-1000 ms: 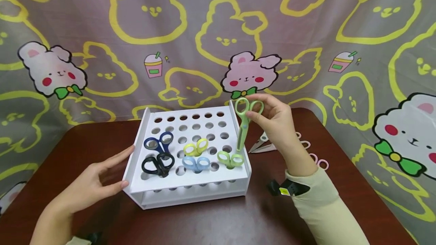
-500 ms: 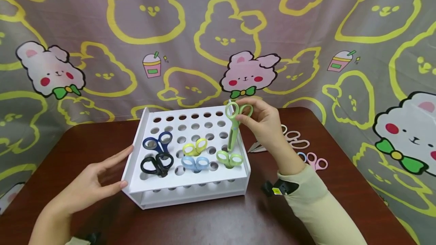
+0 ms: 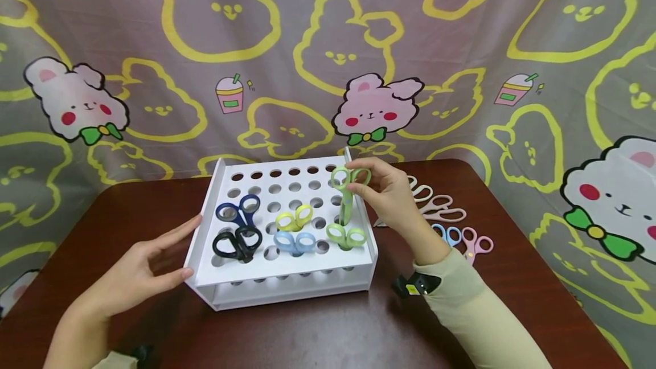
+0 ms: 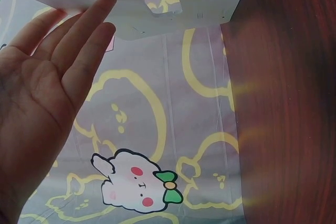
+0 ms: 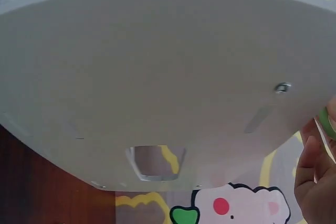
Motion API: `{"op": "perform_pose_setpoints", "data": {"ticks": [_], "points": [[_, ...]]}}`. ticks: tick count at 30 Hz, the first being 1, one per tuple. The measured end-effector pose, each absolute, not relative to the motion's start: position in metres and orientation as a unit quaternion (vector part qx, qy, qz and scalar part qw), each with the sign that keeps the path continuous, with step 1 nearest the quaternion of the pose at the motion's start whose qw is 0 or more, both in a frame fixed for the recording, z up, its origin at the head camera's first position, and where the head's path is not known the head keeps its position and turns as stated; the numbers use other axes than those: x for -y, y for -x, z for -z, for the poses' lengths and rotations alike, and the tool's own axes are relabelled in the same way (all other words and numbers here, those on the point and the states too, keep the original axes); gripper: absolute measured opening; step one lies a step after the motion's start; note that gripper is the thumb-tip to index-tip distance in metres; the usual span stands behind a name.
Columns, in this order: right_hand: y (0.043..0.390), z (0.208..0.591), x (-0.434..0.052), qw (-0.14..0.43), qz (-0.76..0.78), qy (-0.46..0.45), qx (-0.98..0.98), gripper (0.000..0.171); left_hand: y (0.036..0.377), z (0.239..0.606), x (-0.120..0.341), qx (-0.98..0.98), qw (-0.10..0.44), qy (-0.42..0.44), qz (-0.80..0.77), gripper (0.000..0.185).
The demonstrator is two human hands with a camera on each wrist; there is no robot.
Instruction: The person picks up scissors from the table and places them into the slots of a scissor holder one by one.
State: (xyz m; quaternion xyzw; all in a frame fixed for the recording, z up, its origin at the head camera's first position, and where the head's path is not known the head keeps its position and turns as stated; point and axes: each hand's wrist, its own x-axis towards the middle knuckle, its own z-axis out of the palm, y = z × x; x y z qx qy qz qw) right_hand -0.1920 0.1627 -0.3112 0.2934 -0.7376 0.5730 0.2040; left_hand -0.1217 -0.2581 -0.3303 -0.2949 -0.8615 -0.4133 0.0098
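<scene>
The left hand (image 3: 134,275) lies open with straight fingers against the white perforated rack's (image 3: 225,283) near-left wall, apparently steadying it. Toward the rack's far-right corner, the right hand (image 3: 388,192) pinches the handles of light green scissors (image 3: 347,193), blades down in a hole. Loose scissors (image 3: 446,215) lie right of the rack.

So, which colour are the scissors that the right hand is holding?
Light green scissors, pinched by the right hand over the white rack; the head view shows them best.
</scene>
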Motion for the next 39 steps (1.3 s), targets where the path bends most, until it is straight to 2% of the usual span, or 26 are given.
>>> {"op": "perform_pose_setpoints", "data": {"ticks": [14,20,39], "points": [[0.190,0.328,-0.163,0.161,-0.544,-0.292,0.770,0.030,0.121,0.330,0.258,0.864,0.011,0.292,0.411,0.082],[0.188,0.329,-0.162,0.156,-0.529,-0.299,0.779,0.028,0.121,0.329,0.258,0.868,0.008,0.285,0.406,0.083],[0.188,0.328,-0.165,0.092,-0.489,-0.297,0.815,0.025,0.121,0.328,0.258,0.871,0.003,0.277,0.406,0.083]]}}
